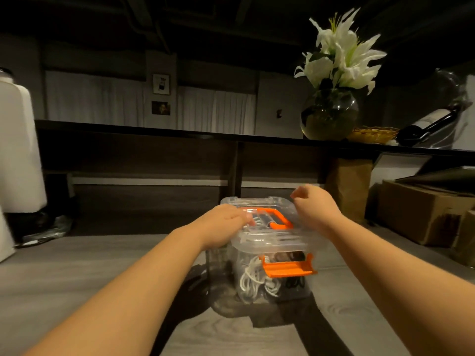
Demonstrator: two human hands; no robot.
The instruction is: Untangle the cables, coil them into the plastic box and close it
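Observation:
A clear plastic box (276,286) stands on the grey table, its transparent lid (272,240) lying on top. The lid carries an orange handle (279,218). An orange latch (289,268) on the near side sticks out, flipped up. White cables (253,278) and black cables (294,281) lie coiled inside. My left hand (223,224) rests on the lid's left side with fingers reaching toward the handle. My right hand (314,206) hovers over the lid's far right corner with loosely curled fingers, holding nothing that I can see.
A glass vase of white flowers (331,109) stands on the dark shelf at back right, beside a yellow basket (372,134) and a lying bottle (426,127). Cardboard boxes (421,209) sit at right. A white object (18,145) stands at left.

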